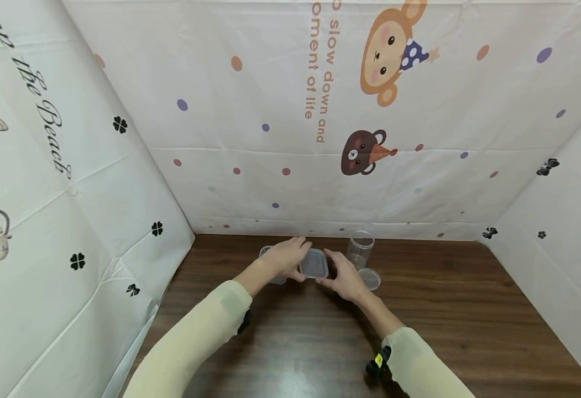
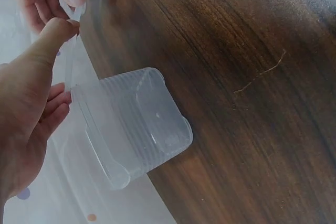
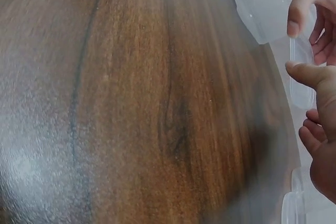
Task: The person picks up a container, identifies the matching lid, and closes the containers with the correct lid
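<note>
Between both hands is a clear square plastic lid [image 1: 314,263], seen edge-on in the right wrist view as a thin lid [image 3: 302,93]. My left hand [image 1: 286,260] holds it by the left side, thumb at the near edge. From the right, my right hand [image 1: 346,279] grips the opposite side with thumb and fingers. A clear, ribbed square container [image 2: 163,111] stands on the table beside the left hand. In the head view that hand covers much of the container [image 1: 265,250].
Right of the right hand stands a clear round jar [image 1: 361,246], with a round clear lid [image 1: 371,279] in front of it. The brown wooden table [image 1: 449,309] meets a printed white cloth wall [image 1: 270,188] close behind these things.
</note>
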A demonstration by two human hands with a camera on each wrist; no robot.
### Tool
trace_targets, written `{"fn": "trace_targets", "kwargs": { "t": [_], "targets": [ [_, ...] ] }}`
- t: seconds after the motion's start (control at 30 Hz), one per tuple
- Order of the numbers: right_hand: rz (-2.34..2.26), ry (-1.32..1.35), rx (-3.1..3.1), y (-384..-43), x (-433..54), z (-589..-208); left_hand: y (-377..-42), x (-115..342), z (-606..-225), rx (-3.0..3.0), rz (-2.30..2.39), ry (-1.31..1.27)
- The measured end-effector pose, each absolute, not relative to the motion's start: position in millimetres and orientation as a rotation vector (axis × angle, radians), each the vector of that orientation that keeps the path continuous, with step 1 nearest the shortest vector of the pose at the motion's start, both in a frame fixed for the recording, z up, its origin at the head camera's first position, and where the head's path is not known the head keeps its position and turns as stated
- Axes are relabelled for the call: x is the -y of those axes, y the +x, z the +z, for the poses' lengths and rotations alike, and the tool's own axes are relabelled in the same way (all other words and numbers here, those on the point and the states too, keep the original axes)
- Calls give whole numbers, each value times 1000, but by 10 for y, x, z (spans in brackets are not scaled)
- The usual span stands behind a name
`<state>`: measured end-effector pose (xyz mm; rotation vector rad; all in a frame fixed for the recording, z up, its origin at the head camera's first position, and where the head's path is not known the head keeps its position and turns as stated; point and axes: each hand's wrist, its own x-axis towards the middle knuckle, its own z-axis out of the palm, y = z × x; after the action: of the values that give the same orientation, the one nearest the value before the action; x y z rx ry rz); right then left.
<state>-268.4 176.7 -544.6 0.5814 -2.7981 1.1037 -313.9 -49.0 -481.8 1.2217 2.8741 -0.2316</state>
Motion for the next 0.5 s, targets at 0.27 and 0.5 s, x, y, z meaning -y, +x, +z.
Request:
{"fn": "trace_targets", "kwargs": {
  "t": [0.27, 0.5],
  "targets": [
    [1122, 641, 2765, -2636, -1775, -5356, -3085, 597, -4758, -2902, -36, 1195],
    [1148, 678, 2737, -2574, -1804, -5293, -3021, 662, -4710, -2888, 185, 1181]
  ]
}}
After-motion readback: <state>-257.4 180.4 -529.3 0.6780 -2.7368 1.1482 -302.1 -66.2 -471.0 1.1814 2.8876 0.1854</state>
